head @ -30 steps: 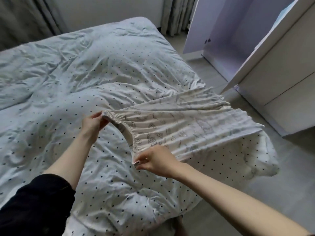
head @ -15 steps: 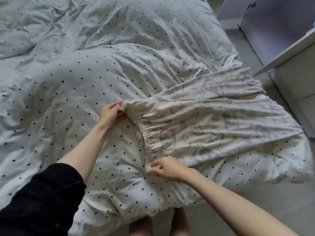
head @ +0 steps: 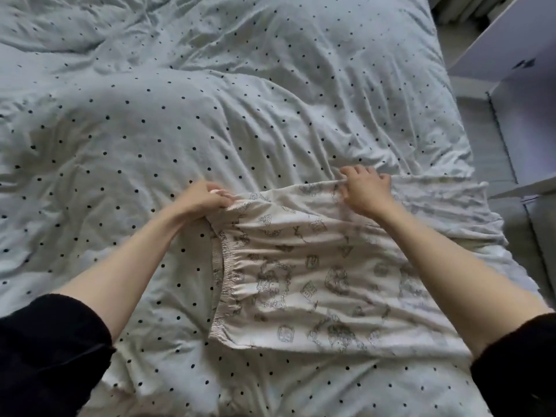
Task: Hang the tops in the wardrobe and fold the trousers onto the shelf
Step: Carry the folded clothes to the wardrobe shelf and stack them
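The trousers point(head: 316, 275) are laid out flat on the duvet point(head: 150, 130), at its near right part, and the folding step is judged to be in hand: the garment is being squared up along its far edge. The far corner of the waistband is pinched by the left hand point(head: 204, 198), fingers curled tight round the cloth. Further right along that same far edge, the fabric is gripped by the right hand point(head: 365, 191), thumb and fingers closed on a raised ridge of it.

The elastic waistband point(head: 224, 284) is seen at the left end of the garment, running near to far. From there the legs are carried off to the right, so the long axis lies left to right across the bed, waist pointing left, hems pointing right toward the wardrobe point(head: 526, 85). The hems themselves are partly hidden behind the right forearm and reach the duvet's right edge; their exact lie cannot be told.

No fold has yet been made. The next move is judged to call for the far edge to be lifted by both hands together and brought toward the near edge, leg over leg, with the pull kept even so the waistband corners meet. Wrinkles near the right hand would want smoothing first. Only a corner of the wardrobe is shown; its shelf is not in view.
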`<state>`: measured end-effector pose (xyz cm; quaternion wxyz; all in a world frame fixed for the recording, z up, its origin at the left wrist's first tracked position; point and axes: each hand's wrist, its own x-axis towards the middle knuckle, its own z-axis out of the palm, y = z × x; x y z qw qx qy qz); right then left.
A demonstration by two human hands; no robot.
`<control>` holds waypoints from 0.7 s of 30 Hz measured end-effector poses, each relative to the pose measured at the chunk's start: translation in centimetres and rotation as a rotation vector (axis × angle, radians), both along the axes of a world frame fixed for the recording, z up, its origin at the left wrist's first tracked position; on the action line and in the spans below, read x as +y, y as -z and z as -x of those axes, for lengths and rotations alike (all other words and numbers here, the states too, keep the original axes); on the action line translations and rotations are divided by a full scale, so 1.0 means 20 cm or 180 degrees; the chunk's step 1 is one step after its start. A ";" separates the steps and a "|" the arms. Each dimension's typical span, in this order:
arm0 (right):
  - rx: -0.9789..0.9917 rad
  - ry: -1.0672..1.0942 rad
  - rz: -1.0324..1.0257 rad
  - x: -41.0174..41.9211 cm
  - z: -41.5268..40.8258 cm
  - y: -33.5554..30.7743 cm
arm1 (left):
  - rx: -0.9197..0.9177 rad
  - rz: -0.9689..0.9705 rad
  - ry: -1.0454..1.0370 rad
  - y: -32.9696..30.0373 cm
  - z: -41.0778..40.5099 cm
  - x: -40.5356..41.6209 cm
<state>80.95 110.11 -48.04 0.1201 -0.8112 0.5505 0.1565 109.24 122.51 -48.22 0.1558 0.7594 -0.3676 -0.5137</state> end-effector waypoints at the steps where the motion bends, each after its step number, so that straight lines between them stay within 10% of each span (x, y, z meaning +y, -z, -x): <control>1: 0.0197 -0.0202 -0.0165 -0.06 0.01 0.01 | 0.0046 -0.0026 -0.0071 0.01 0.02 0.01; 10: -0.1451 0.0039 0.0494 -0.39 0.13 -0.08 | -0.0411 0.0907 -0.0843 -0.02 0.11 -0.06; 21: -0.1359 0.0040 0.0690 -0.23 0.10 0.11 | -0.1380 0.1250 -0.1842 0.11 0.25 0.03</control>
